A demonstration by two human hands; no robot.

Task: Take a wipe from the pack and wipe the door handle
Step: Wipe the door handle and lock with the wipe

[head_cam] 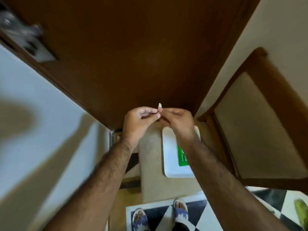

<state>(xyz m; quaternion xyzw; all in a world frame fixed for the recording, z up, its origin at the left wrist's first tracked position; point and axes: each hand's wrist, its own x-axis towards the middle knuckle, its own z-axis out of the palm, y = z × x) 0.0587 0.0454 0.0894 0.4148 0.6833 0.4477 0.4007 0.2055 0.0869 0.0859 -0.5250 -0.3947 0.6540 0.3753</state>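
Both my hands meet in front of the brown wooden door (133, 47). My left hand (138, 120) and my right hand (176, 119) pinch a small white piece, apparently a wipe (160, 105), between their fingertips; only its tip shows. The white wipe pack (171, 155) with a green label lies on a beige surface below my right forearm. The metal door handle (25, 37) is blurred at the upper left on the door's edge.
A wooden chair (266, 122) with a cream seat stands at the right. A pale wall (33, 130) runs along the left. My feet in sandals (140, 219) stand on a black-and-white patterned floor. A green object (301, 212) lies at the lower right.
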